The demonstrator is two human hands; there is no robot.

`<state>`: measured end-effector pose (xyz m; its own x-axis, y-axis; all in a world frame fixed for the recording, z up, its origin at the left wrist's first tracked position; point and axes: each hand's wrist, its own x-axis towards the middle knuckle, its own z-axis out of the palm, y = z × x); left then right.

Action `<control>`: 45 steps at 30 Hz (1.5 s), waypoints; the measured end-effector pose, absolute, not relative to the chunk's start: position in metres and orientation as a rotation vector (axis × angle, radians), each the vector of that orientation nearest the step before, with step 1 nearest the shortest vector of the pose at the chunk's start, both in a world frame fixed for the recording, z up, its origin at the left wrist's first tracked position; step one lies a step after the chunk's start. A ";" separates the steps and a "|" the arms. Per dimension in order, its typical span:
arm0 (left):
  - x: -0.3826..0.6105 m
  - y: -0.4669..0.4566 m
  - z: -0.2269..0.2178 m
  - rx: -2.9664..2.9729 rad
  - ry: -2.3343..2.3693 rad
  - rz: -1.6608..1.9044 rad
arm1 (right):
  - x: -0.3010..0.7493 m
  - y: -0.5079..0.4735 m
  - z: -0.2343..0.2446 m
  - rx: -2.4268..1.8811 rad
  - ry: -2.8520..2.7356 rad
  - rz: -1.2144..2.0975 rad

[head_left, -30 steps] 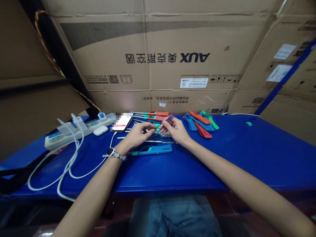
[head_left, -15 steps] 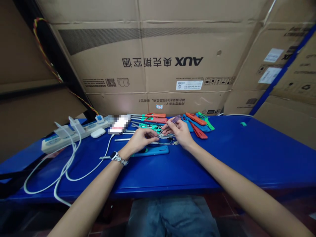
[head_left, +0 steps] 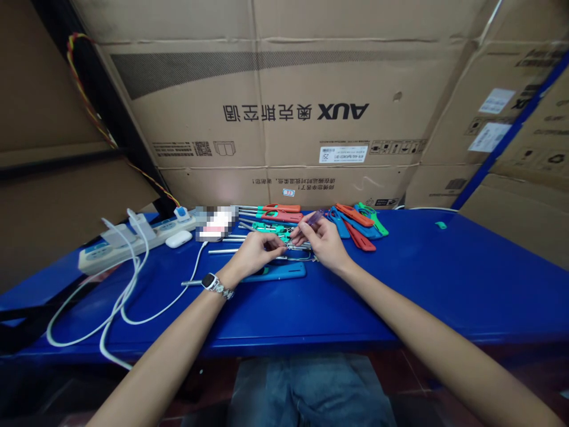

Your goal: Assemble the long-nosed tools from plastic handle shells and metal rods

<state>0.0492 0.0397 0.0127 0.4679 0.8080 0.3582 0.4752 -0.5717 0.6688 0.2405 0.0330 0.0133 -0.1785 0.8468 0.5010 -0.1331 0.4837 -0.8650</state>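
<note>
My left hand (head_left: 256, 250), with a watch on its wrist, is curled over a small metal part on the blue table (head_left: 400, 284), its fingertips pinched together. My right hand (head_left: 323, 237) faces it, closed on a small purple screwdriver (head_left: 314, 218) whose tip points toward the left fingertips. A teal gas lighter (head_left: 278, 272) with a long metal tube lies just under both hands. More red and teal lighters (head_left: 275, 215) lie behind them.
A pile of red, blue and green plastic shells (head_left: 358, 222) sits right of my hands. At the left are a white power strip (head_left: 133, 234), white cables (head_left: 120, 296), an earbud case (head_left: 178, 238) and a phone (head_left: 216, 223). Cardboard boxes (head_left: 288, 112) wall the back.
Both hands have stayed together over the same spot with only small finger movements; the view shifted slightly.
</note>
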 end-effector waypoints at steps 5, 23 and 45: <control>0.054 0.035 0.013 2.330 1.069 0.942 | 0.240 0.027 0.016 -0.710 -1.585 0.873; 0.061 0.023 0.005 2.451 1.031 0.627 | 0.252 0.018 0.019 -0.848 -1.761 0.742; 0.062 0.020 0.009 2.479 0.965 0.578 | 0.248 0.019 0.015 -0.825 -1.792 0.868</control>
